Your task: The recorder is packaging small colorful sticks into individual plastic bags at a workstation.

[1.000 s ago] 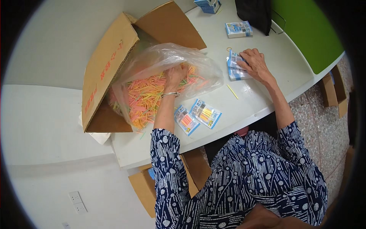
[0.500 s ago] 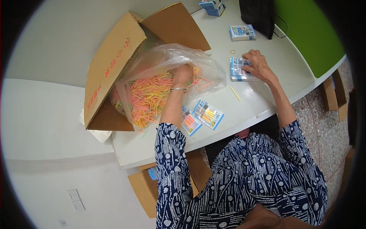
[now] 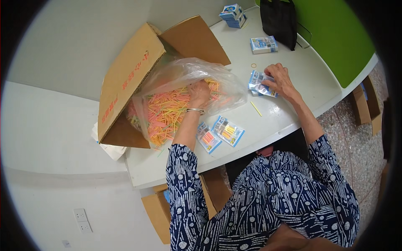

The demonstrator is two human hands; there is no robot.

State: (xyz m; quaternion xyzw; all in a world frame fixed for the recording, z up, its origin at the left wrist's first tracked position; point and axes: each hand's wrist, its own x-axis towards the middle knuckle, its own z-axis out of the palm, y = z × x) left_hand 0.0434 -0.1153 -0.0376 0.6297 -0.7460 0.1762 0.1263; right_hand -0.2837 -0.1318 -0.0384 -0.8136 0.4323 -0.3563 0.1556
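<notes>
Nearest, two filled packets lie on the table, long axes slanting from upper left to lower right; a loose yellow stick beyond points likewise. The person's left hand is among coloured sticks in a clear bag, fingers hidden, grip impossible to tell. Farther right, the right hand grasps a blue-and-white packet, partly covering it, its long axis unclear.

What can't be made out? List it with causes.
In the head view:
Left hand: anything in its grip, hidden by the hand itself.
Large cardboard box: bottom, hidden by clear plastic bag.
Anything beneath blue-striped packet at right hand: mostly covered.
Black bag: top, cut off by upper edge.
</notes>
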